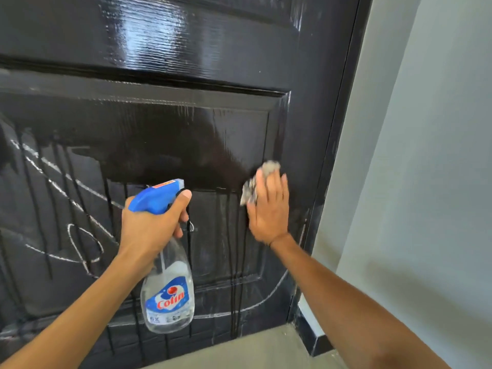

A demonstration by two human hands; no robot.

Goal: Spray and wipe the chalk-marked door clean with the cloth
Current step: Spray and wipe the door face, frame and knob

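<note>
Right hand (269, 209) pressing cloth (262, 179) flat-fingered beside spray bottle (167, 283) gripped by left hand (151, 225); drips risk smearing chalk (53, 182) down door (186, 123).

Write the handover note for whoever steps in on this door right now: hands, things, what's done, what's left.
Left hand: grips the clear plastic spray bottle with the blue trigger head, held in front of the door.
Right hand: presses the grey crumpled cloth flat against the glossy dark brown panelled door, at the right edge of the lower panel.
Done: the upper part of the lower panel is wet and free of chalk; drips run down.
Left: white chalk lines on the left side and a chalk curve low on the right.
</note>
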